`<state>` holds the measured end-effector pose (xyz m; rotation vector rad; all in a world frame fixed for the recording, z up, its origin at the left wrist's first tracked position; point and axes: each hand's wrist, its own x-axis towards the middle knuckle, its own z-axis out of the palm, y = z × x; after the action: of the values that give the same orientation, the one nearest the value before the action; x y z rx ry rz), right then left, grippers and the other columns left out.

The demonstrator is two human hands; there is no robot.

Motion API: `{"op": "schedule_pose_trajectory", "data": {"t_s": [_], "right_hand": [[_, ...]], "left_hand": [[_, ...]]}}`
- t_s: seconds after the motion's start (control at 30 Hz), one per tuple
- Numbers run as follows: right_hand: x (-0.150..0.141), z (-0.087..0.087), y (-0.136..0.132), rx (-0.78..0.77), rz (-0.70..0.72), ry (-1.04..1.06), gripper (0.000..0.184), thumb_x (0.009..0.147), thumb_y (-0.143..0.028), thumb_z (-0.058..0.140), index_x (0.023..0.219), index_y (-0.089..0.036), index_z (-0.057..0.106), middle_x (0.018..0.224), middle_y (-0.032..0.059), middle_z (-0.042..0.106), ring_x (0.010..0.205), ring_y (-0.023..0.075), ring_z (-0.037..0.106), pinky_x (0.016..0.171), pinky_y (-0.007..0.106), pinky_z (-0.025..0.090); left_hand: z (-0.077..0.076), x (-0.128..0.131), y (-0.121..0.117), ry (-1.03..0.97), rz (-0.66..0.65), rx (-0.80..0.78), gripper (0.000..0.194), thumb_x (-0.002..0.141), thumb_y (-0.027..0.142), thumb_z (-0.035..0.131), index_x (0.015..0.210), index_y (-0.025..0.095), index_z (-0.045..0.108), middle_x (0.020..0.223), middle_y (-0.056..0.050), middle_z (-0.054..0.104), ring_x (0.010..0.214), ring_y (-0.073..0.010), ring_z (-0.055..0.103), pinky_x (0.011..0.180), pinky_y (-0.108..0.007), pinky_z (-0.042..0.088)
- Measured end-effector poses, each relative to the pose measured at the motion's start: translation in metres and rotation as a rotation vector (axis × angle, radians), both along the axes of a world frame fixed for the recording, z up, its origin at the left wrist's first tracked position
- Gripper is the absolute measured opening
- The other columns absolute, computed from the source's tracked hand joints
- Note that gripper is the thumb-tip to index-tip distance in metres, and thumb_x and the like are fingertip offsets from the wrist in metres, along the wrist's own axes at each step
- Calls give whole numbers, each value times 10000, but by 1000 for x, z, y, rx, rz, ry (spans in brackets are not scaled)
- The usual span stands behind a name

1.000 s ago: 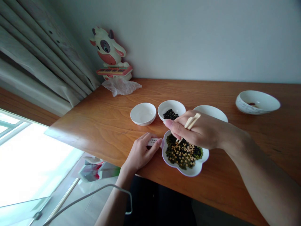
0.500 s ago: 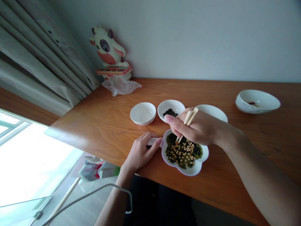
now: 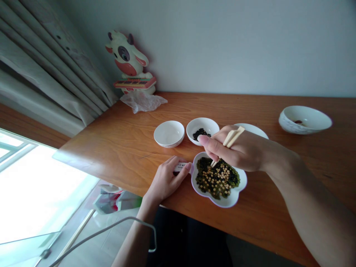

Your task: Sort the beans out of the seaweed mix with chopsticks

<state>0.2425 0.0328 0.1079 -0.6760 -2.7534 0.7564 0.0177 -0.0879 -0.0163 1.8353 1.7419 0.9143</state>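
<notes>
Because the flower-shaped dish sits right at the near edge of the wooden table, I keep my left hand flat beside it, fingers curled loosely around a small white label or packet that touches the dish's left rim; that hand reads as a brace so the dish does not skid, though I cannot tell how firmly it presses. My right hand is closed around a pair of pale chopsticks, held in a narrow pinch with the tips angled down into the mixed beans, yellow, green and black together; whether a bean sits between the tips is hidden by my fingers. Just behind the dish stand three small white bowls in a row: an empty one on the left, the middle one holding a little heap of black beans, and a third mostly covered by my hand. A larger patterned bowl rests well apart at the far right, and a cow-shaped toy stands by the curtain.
</notes>
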Motion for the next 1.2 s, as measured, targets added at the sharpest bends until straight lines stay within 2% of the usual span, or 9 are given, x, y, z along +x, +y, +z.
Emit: {"op": "schedule_pose_trajectory", "data": {"t_s": [0.6, 0.83, 1.07, 1.2], "right_hand": [[1, -1, 0, -56, -3, 15, 713, 1117, -616, 247, 655, -186, 578, 548, -22, 571, 506, 104, 471, 603, 346, 290], [0, -1, 0, -26, 12, -3, 711, 1125, -594, 235, 659, -183, 581, 567, -10, 596, 532, 108, 480, 634, 342, 310], [1, -2, 2, -21, 10, 1, 723, 1122, -606, 242, 637, -182, 569, 527, -28, 546, 497, 94, 452, 599, 332, 306], [1, -1, 0, -8, 19, -14, 720, 1120, -611, 255, 655, -181, 598, 563, -22, 582, 527, 97, 472, 623, 328, 319]], "left_hand": [[1, 0, 1, -9, -7, -23, 282, 1070, 479, 564, 1026, 231, 689, 950, -27, 753, 842, -191, 700, 810, -313, 518], [0, 0, 0, -17, -5, -24, 274, 1065, 472, 576, 1018, 229, 693, 945, -23, 749, 838, -188, 697, 806, -308, 511], [-2, -2, 0, -16, -8, -24, 283, 1070, 481, 567, 1035, 227, 686, 950, -22, 745, 837, -185, 693, 808, -310, 505], [-3, -1, 0, -22, -14, -25, 278, 1073, 475, 566, 1039, 227, 686, 954, -19, 746, 840, -179, 694, 809, -304, 506]]}}
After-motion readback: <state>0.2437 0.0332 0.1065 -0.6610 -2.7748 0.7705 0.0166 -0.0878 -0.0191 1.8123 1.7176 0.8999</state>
